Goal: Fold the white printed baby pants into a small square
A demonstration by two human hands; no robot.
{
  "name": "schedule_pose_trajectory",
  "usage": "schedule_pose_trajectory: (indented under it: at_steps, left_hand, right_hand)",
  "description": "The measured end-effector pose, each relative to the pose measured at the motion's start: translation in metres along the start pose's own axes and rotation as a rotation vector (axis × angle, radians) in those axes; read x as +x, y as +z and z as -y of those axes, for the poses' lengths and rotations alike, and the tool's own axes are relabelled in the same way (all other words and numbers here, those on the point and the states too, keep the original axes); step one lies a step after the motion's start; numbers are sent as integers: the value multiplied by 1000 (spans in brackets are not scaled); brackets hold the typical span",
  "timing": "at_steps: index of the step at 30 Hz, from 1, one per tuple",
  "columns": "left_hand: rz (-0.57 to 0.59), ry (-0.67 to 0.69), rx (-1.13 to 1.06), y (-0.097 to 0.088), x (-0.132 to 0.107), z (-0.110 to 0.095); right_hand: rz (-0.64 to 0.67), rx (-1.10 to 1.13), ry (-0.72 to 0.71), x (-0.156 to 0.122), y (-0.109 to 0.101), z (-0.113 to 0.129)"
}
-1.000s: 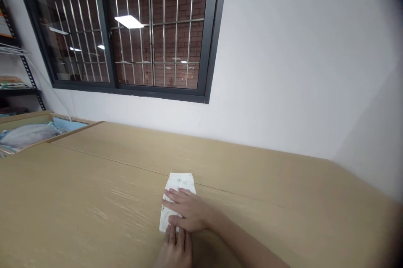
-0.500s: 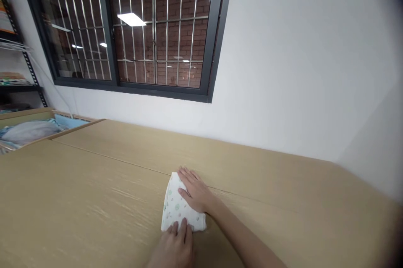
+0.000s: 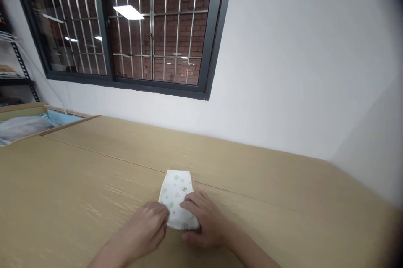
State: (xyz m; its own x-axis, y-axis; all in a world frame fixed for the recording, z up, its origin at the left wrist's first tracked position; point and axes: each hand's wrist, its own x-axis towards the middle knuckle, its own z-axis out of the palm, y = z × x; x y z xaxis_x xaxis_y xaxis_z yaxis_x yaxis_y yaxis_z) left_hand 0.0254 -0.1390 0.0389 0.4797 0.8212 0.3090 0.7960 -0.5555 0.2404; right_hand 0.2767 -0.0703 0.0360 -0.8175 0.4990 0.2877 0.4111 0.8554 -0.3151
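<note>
Together, the left hand (image 3: 146,222) and right hand (image 3: 206,219) flank a folded white cloth (image 3: 176,199) on a light wood-grain tabletop (image 3: 252,169).

Far left, a shallow tan box (image 3: 22,111) holds blue and grey fabric (image 3: 22,128), below a black metal shelf (image 3: 19,56) and beside a barred window (image 3: 151,28) set in a white wall (image 3: 299,70). Nearer, the left hand is loosely curled, its fingertips against the cloth's left edge; whether they pinch it, I cannot tell. The cloth lies mid-table, lengthwise, with small green prints, across a seam in the tabletop. The right hand is half-curled, its fingers on the cloth's lower right part, its thumb at the bottom edge; any grip is unclear.
</note>
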Motion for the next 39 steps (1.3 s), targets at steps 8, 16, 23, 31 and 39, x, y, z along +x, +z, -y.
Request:
schedule_pose_trajectory:
  at_steps: [8, 16, 23, 31, 39]
  left_hand:
    - [146, -219, -254, -7, 5, -1]
    - [179, -326, -393, -34, 3, -7]
    - [92, -293, -578, -32, -1, 6]
    - [34, -301, -619, -15, 1, 14]
    - [-32, -371, -234, 3, 5, 10]
  right_hand:
    - [-105, 64, 62, 0, 3, 0]
    - [-286, 226, 268, 3, 8, 1]
    - [-390, 383, 466, 7, 17, 1]
    - [-460, 355, 559, 13, 17, 4]
    - [-515, 231, 524, 21, 30, -10]
